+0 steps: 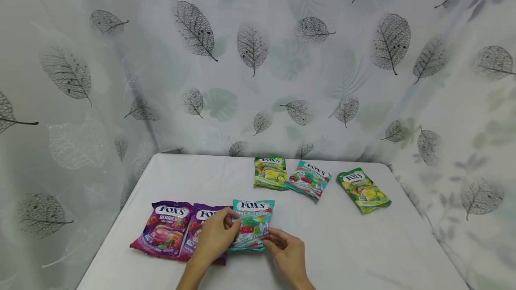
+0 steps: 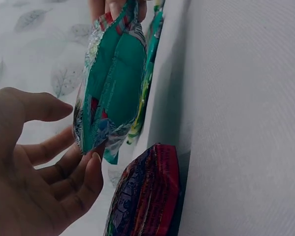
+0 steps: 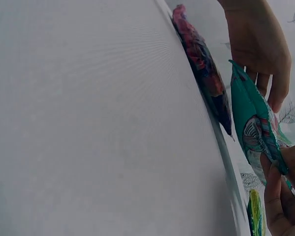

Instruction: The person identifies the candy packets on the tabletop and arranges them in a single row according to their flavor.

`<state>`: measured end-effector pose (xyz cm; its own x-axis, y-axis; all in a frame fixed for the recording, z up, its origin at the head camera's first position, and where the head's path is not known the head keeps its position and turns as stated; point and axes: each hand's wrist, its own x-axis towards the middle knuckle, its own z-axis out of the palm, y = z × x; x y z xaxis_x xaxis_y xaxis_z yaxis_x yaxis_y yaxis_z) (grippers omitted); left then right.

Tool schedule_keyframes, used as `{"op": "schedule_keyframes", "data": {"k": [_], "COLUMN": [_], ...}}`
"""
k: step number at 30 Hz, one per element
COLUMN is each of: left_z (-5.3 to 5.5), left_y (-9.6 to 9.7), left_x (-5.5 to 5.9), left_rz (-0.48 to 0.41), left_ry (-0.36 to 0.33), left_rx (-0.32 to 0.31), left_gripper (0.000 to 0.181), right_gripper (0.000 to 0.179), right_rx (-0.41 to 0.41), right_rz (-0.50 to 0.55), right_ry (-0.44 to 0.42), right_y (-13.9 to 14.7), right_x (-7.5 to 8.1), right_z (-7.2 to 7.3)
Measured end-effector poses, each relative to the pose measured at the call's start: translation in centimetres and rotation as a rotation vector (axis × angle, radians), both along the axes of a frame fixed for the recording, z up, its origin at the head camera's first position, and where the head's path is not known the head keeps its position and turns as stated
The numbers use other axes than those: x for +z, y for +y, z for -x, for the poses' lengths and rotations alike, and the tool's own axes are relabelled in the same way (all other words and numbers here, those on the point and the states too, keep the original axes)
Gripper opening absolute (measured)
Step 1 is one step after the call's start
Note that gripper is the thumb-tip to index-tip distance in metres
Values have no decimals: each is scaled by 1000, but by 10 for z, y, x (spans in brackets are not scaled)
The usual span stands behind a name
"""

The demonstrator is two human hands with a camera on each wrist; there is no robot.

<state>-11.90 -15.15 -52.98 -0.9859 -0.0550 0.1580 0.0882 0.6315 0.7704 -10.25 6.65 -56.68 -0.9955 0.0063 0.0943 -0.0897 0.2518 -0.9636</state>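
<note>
A teal candy packet (image 1: 253,225) labelled Fox's Mint Blossom is held up off the table, tilted. My right hand (image 1: 288,254) pinches its lower right edge between thumb and fingers, as the right wrist view also shows. At the packet's left edge is my left hand (image 1: 217,234), its fingers loosely bent. In the left wrist view the left thumb (image 2: 51,108) stands a little apart from the wrapper, while fingertips meet its near end. Beside the left hand lies a purple Berries candy packet (image 1: 193,229), partly hidden by that hand. Another purple packet (image 1: 165,232) lies left of it.
At the back of the white table (image 1: 342,254) lie a yellow-green candy packet (image 1: 270,173) and a second teal packet (image 1: 308,180), edges close together. Another yellow-green packet (image 1: 364,191) lies farther right, slanted. A leaf-patterned curtain (image 1: 258,93) hangs behind the table.
</note>
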Motion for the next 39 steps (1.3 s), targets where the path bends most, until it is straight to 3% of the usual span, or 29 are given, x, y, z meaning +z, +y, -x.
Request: {"op": "schedule_keyframes", "data": {"k": [11,20,28,35,39], "left_z": [1,0,0,-2,-2], "left_y": [2,5,7,10,11], "left_x": [-8,-10,-10,-9,-8], "left_rz": [58,116,141,235,250], "left_ry": [-41,-61,-88,-88,-109], "left_rx": [-37,-8,17,51,55], "left_gripper": [6,7,7,10,14], "right_gripper": [27,28,32,30,27], "right_rx": [26,38,64,97,117], "right_rz": [-8,8,25,-12,18], "right_ry": [-34,-32,-92,-115,-144], "right_y": [7,8,9,11,12], "right_x": [-6,-11,-11,-14,-14], "right_z": [-4,-5,-5,-3,-4]}}
